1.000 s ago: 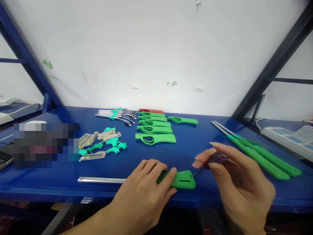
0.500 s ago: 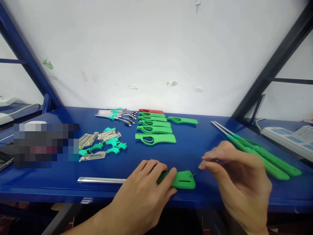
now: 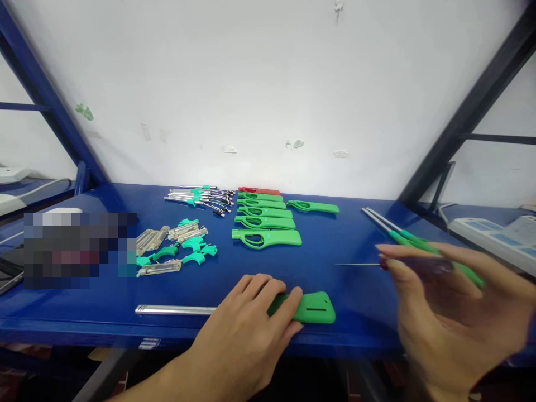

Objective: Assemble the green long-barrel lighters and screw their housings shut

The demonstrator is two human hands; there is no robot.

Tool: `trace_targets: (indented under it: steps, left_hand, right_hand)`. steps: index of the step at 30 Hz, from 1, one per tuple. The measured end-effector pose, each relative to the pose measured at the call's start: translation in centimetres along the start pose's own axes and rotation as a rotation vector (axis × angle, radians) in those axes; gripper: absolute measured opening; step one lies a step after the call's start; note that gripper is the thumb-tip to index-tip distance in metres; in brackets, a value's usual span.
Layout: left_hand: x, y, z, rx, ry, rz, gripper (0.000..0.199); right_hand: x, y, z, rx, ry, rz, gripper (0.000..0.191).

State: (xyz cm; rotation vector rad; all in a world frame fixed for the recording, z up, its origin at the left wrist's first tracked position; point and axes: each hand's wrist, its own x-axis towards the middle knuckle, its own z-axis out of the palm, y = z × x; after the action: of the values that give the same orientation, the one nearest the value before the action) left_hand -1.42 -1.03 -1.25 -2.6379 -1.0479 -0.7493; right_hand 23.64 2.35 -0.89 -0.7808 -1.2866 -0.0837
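My left hand (image 3: 251,324) lies over a green long-necked lighter (image 3: 319,307) at the table's front edge, its fingers curled round the body. The lighter's silver tube points left, and the handle end with a slot and a small hole shows to the right. My right hand (image 3: 452,312) grips a screwdriver (image 3: 419,263) by its dark red, see-through handle. The thin shaft points left, above the table and apart from the lighter. Behind the right hand lie two green lighters with silver tubes (image 3: 379,220), partly hidden by it.
Green handle shells (image 3: 268,238) and a red one (image 3: 259,191) lie in the middle. To their left are silver tubes with wires (image 3: 192,195), clear fuel tanks (image 3: 161,268) and teal triggers (image 3: 194,243). A white device (image 3: 494,237) stands at the right, by a dark post (image 3: 456,117).
My right hand has drawn the screwdriver away from the lighter's end, moving right and turning so its handle shows. My left hand stays on the lighter.
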Motion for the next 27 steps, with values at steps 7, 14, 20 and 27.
trace_targets:
  steps: [7,14,20,27]
  left_hand:
    - [-0.1,-0.1,0.3,0.009,0.010,0.005,0.030]
    - [-0.2,-0.1,0.3,0.020,0.008,-0.001,0.030]
    - [-0.1,0.0,0.5,0.018,0.009,0.005,0.031]
    - [-0.3,-0.1,0.7,0.015,0.063,0.029,0.032]
  right_hand:
    - [-0.4,0.2,0.4,-0.241,-0.537,-0.153,0.019]
    - [-0.6,1.8,0.4,-0.346,-0.882,-0.021,0.012]
    - [-0.7,1.8,0.4,-0.365,-0.927,0.016,0.020]
    - [0.0,0.4,0.1,-0.185,-0.930,-0.175,0.017]
